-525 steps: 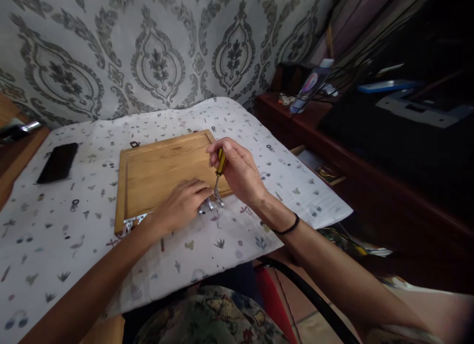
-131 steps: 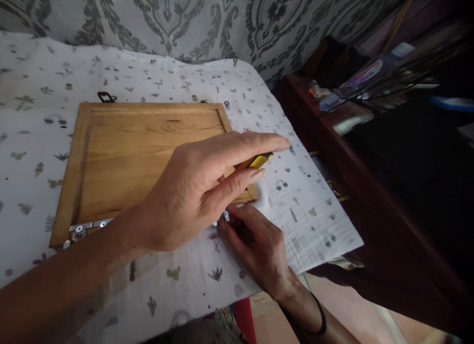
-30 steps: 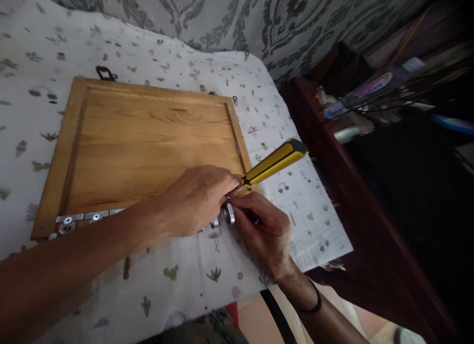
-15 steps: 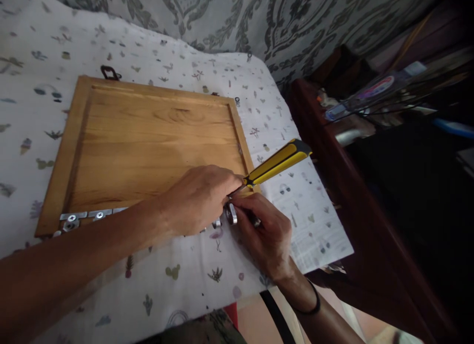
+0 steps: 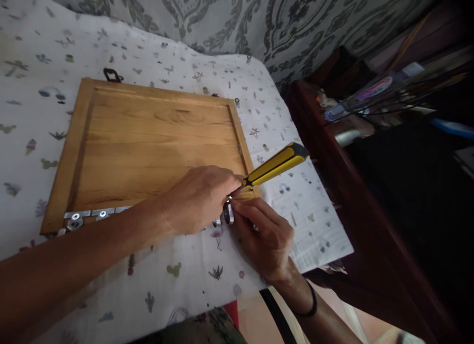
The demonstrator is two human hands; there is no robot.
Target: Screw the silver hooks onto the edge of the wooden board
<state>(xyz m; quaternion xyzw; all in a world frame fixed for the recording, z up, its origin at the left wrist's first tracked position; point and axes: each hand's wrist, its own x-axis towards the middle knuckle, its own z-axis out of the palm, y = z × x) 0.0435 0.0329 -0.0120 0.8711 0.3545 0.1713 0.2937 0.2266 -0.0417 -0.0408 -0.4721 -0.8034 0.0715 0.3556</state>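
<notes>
A light wooden framed panel (image 5: 159,141) lies flat, with metal fittings (image 5: 102,214) screwed along its near edge. My left hand (image 5: 202,198) is closed around the shaft of a screwdriver, whose yellow and black handle (image 5: 276,165) slants up to the right with no hand on it. The driver's tip is near the panel's near right corner. Beside it, my right hand (image 5: 264,235) has its thumb and fingers pinched together at that corner. A shiny rounded metal fitting (image 5: 229,213) shows next to the right fingertips. What the right fingers hold is hidden.
A white patterned cloth (image 5: 296,220) covers the table under the panel. Behind hangs a grey patterned curtain (image 5: 222,18). To the right stands dark red wooden furniture (image 5: 344,181), with a plastic bottle (image 5: 374,90) and cables. A dark latch (image 5: 112,75) sticks out from the panel's far edge.
The panel's left side has shifted slightly right in view. The screwdriver's handle has tilted a little lower. Both hands keep nearly the same place and grip.
</notes>
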